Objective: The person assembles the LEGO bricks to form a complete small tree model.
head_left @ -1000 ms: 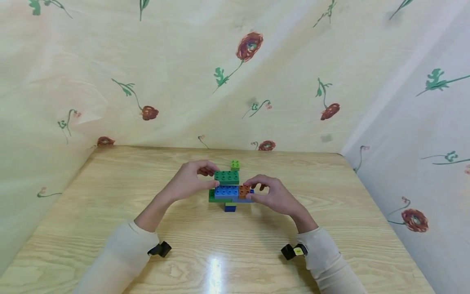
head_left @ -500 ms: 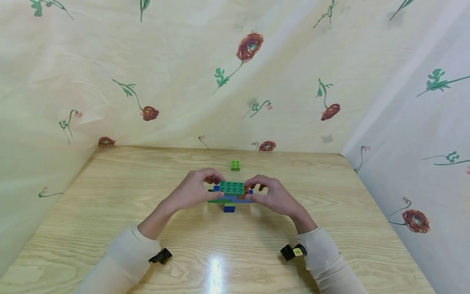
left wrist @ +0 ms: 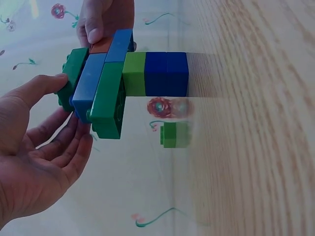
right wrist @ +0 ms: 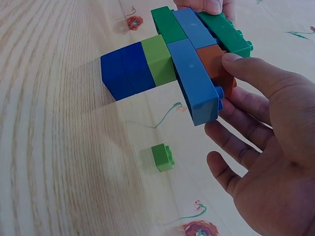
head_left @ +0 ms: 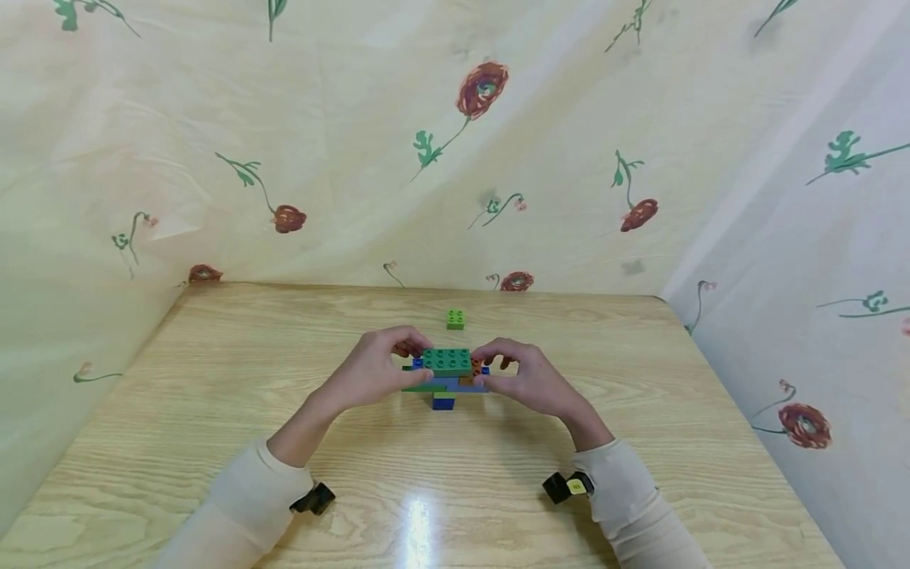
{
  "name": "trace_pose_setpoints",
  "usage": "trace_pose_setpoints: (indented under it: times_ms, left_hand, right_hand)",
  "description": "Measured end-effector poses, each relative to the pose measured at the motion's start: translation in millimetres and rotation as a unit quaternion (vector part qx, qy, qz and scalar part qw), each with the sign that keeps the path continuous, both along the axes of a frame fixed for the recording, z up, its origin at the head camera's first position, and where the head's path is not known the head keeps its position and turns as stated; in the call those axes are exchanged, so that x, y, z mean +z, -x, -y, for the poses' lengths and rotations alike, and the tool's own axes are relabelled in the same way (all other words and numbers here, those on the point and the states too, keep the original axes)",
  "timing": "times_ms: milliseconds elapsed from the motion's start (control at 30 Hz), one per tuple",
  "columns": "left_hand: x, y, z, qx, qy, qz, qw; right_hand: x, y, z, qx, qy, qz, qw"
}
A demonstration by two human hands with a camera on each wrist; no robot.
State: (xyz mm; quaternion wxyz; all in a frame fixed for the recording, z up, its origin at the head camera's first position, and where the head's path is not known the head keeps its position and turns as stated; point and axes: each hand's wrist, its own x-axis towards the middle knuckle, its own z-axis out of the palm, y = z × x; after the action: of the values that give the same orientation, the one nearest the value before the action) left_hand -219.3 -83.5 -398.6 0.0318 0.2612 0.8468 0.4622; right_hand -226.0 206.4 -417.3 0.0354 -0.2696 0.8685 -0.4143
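Observation:
My left hand pinches a long green toy brick between thumb and fingers, over the top of a brick structure. That brick lies close above a blue brick, slightly slanted to it in the left wrist view, and overlaps the orange brick. My right hand grips the orange brick, thumb on its near side. Below run a green brick and another blue brick, end to end. A lime brick and two dark blue bricks form the upright stem on the table.
Behind the structure, a loose lime brick sits on the wooden table. Flower-patterned sheeting hangs beyond the table's back edge and along both sides. Each wrist wears a black camera, such as the right camera.
The left hand has brought the green brick toward me and slightly right, from behind the upper blue brick to over it. The right hand has stayed at the orange brick.

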Motion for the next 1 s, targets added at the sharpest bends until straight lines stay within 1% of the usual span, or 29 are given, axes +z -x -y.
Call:
trace_pose_setpoints:
  times_ms: [133,267,400,567,733,1000]
  left_hand:
    - [1.1,-0.6,-1,-0.002,0.002,-0.008,1.0000]
    - [1.5,-0.4,-1,-0.005,0.005,-0.008,0.9999]
    - [1.5,-0.3,-1,-0.003,0.006,-0.007,1.0000]
    - [2.0,-0.1,-1,-0.005,-0.003,0.001,1.0000]
    - [2.0,-0.1,-1,-0.006,-0.009,0.001,0.9999]
    - [4.8,-2.4,1,-0.003,0.002,0.006,1.0000]
  right_hand:
    - [0.5,-0.1,0,0.001,0.001,0.003,1.000]
    - [1.4,-0.9,0,0.003,0.005,0.008,1.000]
    - [3.1,-2.0,2,0.002,0.006,0.001,1.000]
    - [7.7,-6.1,7,-0.007,0.029,-0.010,1.000]
    - [9.7,-10.1,14,-0.023,0.052,-0.022,0.998]
    - [7.5,-10.4,17,-0.034,0.057,-0.030,0.997]
